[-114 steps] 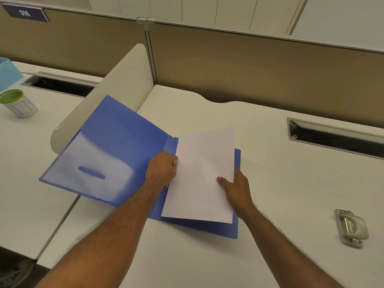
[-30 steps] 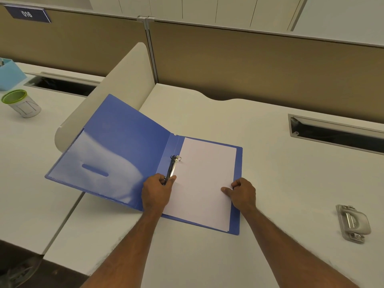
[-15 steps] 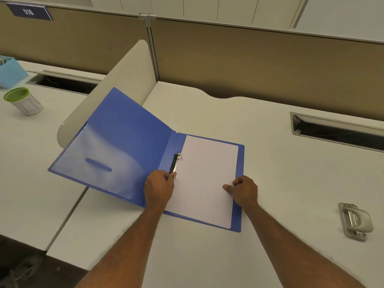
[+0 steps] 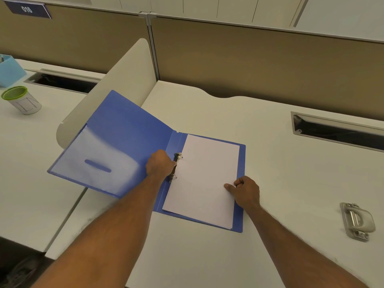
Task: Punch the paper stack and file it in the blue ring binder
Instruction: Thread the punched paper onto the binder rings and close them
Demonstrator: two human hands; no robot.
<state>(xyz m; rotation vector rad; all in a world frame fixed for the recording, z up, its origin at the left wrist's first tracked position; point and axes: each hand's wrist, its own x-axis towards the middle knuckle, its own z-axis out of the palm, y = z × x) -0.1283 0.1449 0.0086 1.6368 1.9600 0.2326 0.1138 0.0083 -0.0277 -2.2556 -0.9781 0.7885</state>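
Head view: blue ring binder (image 4: 133, 142) lay open on the white desk (image 4: 207, 256), its left cover tilted up against the curved cream divider (image 4: 116, 80), right half flat on the desk. Clear inner pocket on the left cover, glare on it. Paper stack (image 4: 203, 177) sat on the right half of the binder, left edge at the ring mechanism (image 4: 176, 166), blue margin showing round the top, right and bottom edges. Rings seemed to pass through the sheets, but too small to tell whether they were snapped together.

Left hand (image 4: 160, 165) was on the spine area, fingers curled against the ring mechanism, pinching or pressing it; the exact hold was hidden by the knuckles. Right hand (image 4: 246, 191) rested at the right edge of the paper stack, loosely fisted, thumb tip flat on the sheet, pressing it down rather than gripping it.

Grey hole punch (image 4: 357, 221) lay on the desk well apart to the right, untouched. Cable slot (image 4: 336, 132) set in the desk behind it. On the neighbouring desk to the left: green-rimmed cup (image 4: 21, 100) and a light blue box (image 4: 9, 69), partly cut off by the frame edge. Tan partition (image 4: 259, 59) ran along the back, number plate (image 4: 27, 9) top left.
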